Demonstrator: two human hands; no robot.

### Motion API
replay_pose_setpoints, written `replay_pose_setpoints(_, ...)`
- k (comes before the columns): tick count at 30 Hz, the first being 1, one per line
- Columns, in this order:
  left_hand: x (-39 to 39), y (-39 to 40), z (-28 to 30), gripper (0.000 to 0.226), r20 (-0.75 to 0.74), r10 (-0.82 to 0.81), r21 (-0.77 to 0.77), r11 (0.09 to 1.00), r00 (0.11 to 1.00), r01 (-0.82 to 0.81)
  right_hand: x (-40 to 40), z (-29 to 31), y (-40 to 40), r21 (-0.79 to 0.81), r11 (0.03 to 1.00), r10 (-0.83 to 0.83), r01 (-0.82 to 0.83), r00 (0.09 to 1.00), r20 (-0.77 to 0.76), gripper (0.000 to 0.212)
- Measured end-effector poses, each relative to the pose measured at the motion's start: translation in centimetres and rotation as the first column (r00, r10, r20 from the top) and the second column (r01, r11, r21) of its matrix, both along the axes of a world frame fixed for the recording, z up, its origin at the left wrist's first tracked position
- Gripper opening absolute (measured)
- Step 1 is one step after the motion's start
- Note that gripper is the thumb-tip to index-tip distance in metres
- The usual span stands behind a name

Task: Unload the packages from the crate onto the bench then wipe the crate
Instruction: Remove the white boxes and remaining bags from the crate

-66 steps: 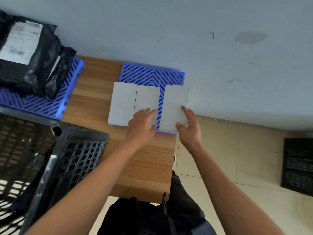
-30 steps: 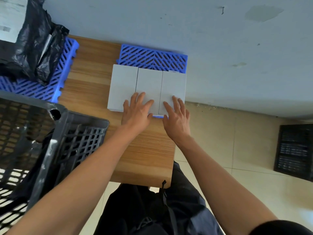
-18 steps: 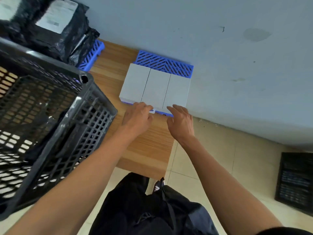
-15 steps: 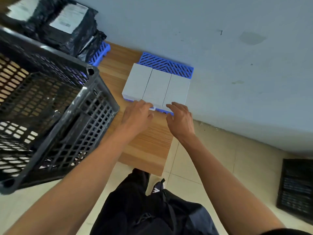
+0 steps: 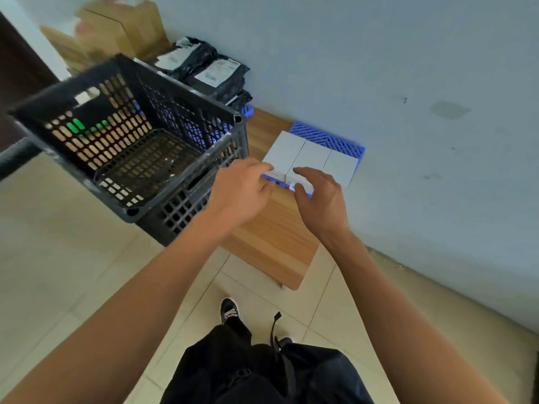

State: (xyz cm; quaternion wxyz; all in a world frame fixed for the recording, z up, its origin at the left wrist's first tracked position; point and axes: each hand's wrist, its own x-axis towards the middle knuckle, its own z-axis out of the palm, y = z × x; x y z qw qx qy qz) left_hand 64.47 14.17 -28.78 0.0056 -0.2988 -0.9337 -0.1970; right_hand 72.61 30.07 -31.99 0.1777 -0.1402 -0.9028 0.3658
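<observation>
Three white boxes (image 5: pixel 309 157) lie side by side on a blue slatted mat (image 5: pixel 335 139) at the right end of the wooden bench (image 5: pixel 271 237). My left hand (image 5: pixel 245 193) hovers at the near edge of the leftmost box, fingers curled loosely. My right hand (image 5: pixel 319 193) has its fingertips at the near edge of the middle box, fingers spread. Neither hand grips a box. The black lattice crate (image 5: pixel 131 147) stands on the bench to the left, and I see no packages inside it.
Black mailer bags with white labels (image 5: pixel 210 71) are stacked on the bench behind the crate. Brown cardboard boxes (image 5: pixel 116 33) stand further back. The blue-grey wall (image 5: pixel 408 83) runs along the bench. Beige floor tiles and my dark trousers are below.
My hands slid back from the tops of the white boxes to their near edge. The view swung left and pulled back, bringing the whole crate into sight.
</observation>
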Motion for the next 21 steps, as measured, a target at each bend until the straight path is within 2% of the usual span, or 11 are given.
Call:
replay_pose_setpoints(6, -0.7, -6.3, 3.3, 0.037, -0.056, 0.074, 0.083, 0.994, 0.996, -0.07, -1.5, 3.7, -5.8, -0.002, 0.994, 0.11, -0.111, 0.987, -0.116, 0.032)
replay_pose_setpoints(12, -3.7, -15.7, 5.0, 0.038, -0.081, 0.151, 0.089, 0.986, 0.985, -0.143, -5.0, 5.9, -13.4, 0.0, 0.982, 0.187, -0.188, 0.975, -0.121, 0.034)
replay_pose_setpoints(21, -8.7, -30.1, 6.8, 0.039, -0.095, 0.165, 0.133, 0.979, 0.982, -0.152, -10.1, 8.7, -26.5, 0.045, 0.975, 0.221, -0.219, 0.975, -0.038, 0.037)
